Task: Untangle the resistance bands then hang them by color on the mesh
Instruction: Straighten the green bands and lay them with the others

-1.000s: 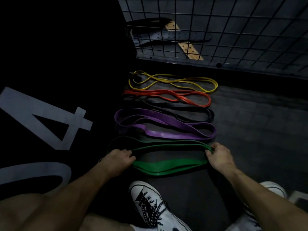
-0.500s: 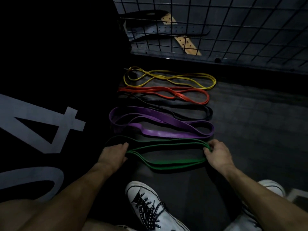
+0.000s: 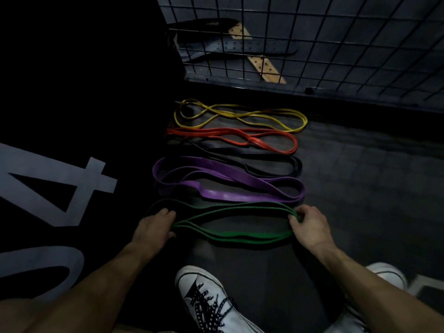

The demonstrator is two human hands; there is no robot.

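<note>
Grip: left hand (image 3: 153,225) and right hand (image 3: 310,223) each curl fingers round opposite ends of the green bands (image 3: 230,234), which lie stretched flat on the dark floor (image 3: 360,176) between them.
Beyond the grip, in parallel rows: purple bands (image 3: 223,186), black band (image 3: 269,159), orange bands (image 3: 240,138), yellow bands (image 3: 240,115).
Farthest beyond: wire mesh (image 3: 336,44).
Nearer than the grip: white laced shoe (image 3: 206,301).

Bare forearms without sleeves, white high-top sneaker (image 3: 211,301) with black laces at 6 o'clock, second white shoe (image 3: 384,275) at 4 o'clock
</note>
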